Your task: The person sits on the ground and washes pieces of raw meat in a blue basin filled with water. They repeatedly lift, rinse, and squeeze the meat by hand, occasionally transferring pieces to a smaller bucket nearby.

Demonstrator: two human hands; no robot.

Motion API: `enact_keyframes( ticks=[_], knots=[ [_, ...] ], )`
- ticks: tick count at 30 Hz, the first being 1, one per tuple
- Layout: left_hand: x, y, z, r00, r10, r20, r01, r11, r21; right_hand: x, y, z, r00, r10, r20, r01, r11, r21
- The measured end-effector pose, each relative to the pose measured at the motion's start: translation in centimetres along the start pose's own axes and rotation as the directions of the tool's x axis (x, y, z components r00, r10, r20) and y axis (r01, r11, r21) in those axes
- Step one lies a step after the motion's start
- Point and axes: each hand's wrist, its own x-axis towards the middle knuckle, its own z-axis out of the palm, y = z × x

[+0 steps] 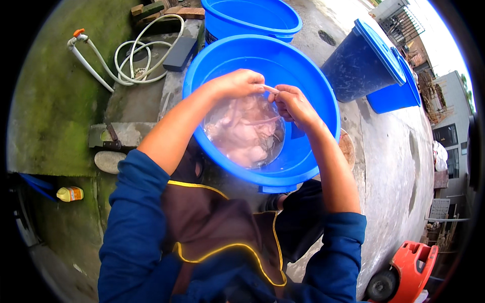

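Both my hands are raised over a large round blue tub (312,151). Between them a thin, pale pink strip of raw meat (271,90) is stretched. My left hand (241,84) pinches its left end with the fingers closed. At the other end, my right hand (297,105) grips it between thumb and fingers. Below the hands, more pale pink raw meat (242,136) lies in a round, shiny pool of water at the tub's near left. Which cut it is, I cannot tell. Part of the heap is hidden behind my left wrist.
Another blue tub (252,11) stands beyond, with tall blue bins (361,60) at the far right. A coiled white hose (136,55) runs from an orange-handled tap. Left are a dark-handled knife (112,137) on a ledge, a stone and a yellow bottle (69,194). A red wheeled machine (411,270) sits lower right.
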Motion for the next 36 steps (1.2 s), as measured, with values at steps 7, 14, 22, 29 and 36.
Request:
enact_keyframes(
  ticks=[7, 14, 22, 29, 36],
  knots=[
    [-0.5, -1.8, -0.2, 0.987, -0.143, 0.069, 0.152, 0.978, -0.145, -3.0, -7.6, -4.1, 0.965, -0.25, -0.073, 0.258, 0.873, 0.414],
    [-0.6, -3.8, -0.4, 0.975, -0.215, 0.049, 0.219, 0.972, -0.081, -4.6, -14.7, -9.8, 0.776, -0.625, 0.081, 0.475, 0.664, 0.578],
    [-0.7, -3.9, -0.5, 0.939, -0.34, 0.05, 0.344, 0.931, -0.122, -6.9, -18.5, -14.7, 0.698, -0.715, 0.031, 0.551, 0.565, 0.614],
    [-0.6, -1.8, -0.4, 0.869, -0.495, -0.006, 0.443, 0.784, -0.435, -4.0, -6.0, -9.8, 0.93, -0.266, -0.253, 0.218, 0.955, -0.201],
    [0.6, 0.6, 2.4, 0.911, -0.409, 0.055, 0.293, 0.547, -0.784, -1.6, 5.3, -1.0, 0.985, -0.175, -0.001, 0.172, 0.97, -0.171]
  ],
)
